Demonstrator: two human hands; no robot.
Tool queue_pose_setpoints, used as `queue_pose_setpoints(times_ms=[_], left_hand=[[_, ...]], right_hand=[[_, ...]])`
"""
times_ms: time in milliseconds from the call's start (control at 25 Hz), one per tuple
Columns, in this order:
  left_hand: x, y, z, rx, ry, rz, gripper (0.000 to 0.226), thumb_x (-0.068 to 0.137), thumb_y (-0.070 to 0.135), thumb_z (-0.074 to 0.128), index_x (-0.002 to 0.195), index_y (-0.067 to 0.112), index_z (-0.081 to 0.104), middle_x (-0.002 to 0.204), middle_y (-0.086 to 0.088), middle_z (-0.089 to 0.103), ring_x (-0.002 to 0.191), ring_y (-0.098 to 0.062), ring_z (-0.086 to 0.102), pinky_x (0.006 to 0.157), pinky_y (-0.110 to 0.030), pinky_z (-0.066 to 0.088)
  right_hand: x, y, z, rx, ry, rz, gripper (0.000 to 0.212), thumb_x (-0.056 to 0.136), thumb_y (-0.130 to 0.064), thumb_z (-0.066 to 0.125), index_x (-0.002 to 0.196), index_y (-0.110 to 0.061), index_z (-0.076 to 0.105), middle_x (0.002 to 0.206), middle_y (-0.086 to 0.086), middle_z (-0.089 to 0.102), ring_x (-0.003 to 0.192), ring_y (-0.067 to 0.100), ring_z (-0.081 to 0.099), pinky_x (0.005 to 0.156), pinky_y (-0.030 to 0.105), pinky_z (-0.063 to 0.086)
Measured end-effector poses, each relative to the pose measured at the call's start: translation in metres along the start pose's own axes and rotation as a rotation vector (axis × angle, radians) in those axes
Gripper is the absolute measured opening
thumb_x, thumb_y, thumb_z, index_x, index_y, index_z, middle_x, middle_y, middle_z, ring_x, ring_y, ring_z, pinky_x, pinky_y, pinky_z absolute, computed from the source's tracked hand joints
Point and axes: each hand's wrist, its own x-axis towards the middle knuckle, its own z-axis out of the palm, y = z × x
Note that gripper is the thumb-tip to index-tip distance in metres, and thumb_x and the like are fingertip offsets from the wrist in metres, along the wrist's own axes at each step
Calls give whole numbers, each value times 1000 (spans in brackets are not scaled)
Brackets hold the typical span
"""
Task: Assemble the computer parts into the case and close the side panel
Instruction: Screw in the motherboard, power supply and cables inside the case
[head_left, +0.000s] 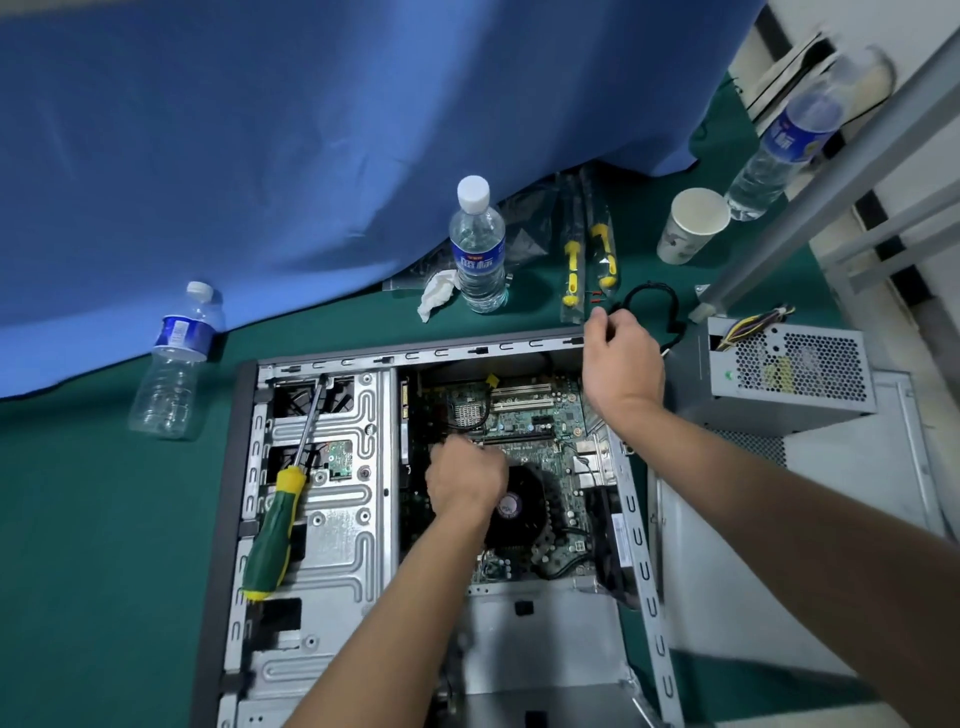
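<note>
Two hands: my left hand (465, 475) is curled over the motherboard (524, 415); what it holds, I cannot tell.
Right hand (621, 348): grips the rim of the case (322, 519), flat on green cloth.
Handling: board seems fragile; I'd hold the stiff metal edges.

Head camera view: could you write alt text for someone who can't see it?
A person's left hand works on the motherboard inside an open computer case while the right hand grips its top rim. A green-handled screwdriver lies in the case; a power supply sits outside.

Makeshift repair workbench: green mat (78, 519), blue drape (260, 156) (backdrop), screwdriver (275, 525).
</note>
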Motion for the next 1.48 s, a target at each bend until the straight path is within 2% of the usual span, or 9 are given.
queue_pose_setpoints(times_ms=[280, 360, 520, 840, 1040, 1120, 1240, 1360, 1480], left_hand=[[11, 4, 6, -1059, 65, -279, 35, 94, -2, 52, 127, 7, 59, 90, -4, 63, 67, -11, 53, 73, -18, 48], [15, 8, 2, -1192, 53, -253, 34, 91, -3, 55, 123, 8, 63, 89, 1, 64, 73, -8, 56, 89, -23, 44], [22, 16, 2, -1226, 49, -353, 33, 90, 7, 65, 121, 3, 56, 123, -14, 62, 112, -28, 59, 105, -44, 44], [21, 11, 7, -1414, 136, -230, 11, 93, 3, 57, 96, 13, 57, 92, -8, 61, 72, -14, 58, 56, -17, 45], [19, 12, 11, -1300, 166, 3, 46, 96, 10, 60, 137, 2, 40, 79, 4, 53, 89, -12, 58, 111, -36, 39], [23, 14, 11, -1256, 177, 77, 44, 96, 10, 60, 137, 6, 44, 85, 5, 57, 90, -8, 59, 113, -35, 37], [27, 17, 14, -1137, 280, 163, 9, 99, 15, 54, 107, 15, 58, 91, 3, 59, 82, -8, 54, 87, -25, 46], [36, 21, 18, -1060, 374, 72, 33, 102, 33, 48, 75, 15, 54, 63, 7, 46, 53, -2, 38, 57, -19, 34], [45, 20, 22, -947, 385, 128, 38, 103, 30, 46, 68, 16, 51, 59, 10, 44, 51, -2, 37, 55, -21, 31]], right_hand=[[2, 2, 3, -10, 21, -9, 41, 104, -39, 33, 88, -8, 54, 85, 11, 60, 78, 30, 54, 66, 34, 34], [2, 3, 4, -7, 20, -22, 40, 104, -39, 33, 87, -9, 53, 83, 10, 60, 77, 30, 55, 66, 34, 34], [4, 4, 4, -8, 15, -32, 40, 104, -38, 32, 87, -8, 53, 84, 10, 59, 77, 29, 54, 65, 33, 33], [6, 5, 6, 14, 0, -48, 38, 104, -38, 31, 88, -10, 51, 90, 11, 60, 79, 28, 54, 65, 32, 32], [6, 5, 6, 19, -2, -57, 36, 104, -37, 31, 87, -11, 50, 90, 11, 61, 79, 28, 54, 65, 32, 32], [7, 6, 6, 22, -5, -54, 35, 104, -36, 31, 88, -11, 50, 92, 12, 61, 80, 29, 54, 65, 32, 32], [7, 4, 5, 27, -13, -48, 33, 104, -36, 31, 90, -13, 51, 96, 12, 62, 81, 28, 52, 66, 33, 32], [6, 4, 4, 32, -23, -45, 35, 104, -36, 31, 92, -12, 53, 98, 12, 62, 82, 30, 53, 67, 33, 33], [6, 4, 4, 36, -28, -41, 37, 104, -36, 30, 93, -10, 54, 97, 12, 62, 80, 30, 53, 66, 32, 32]])
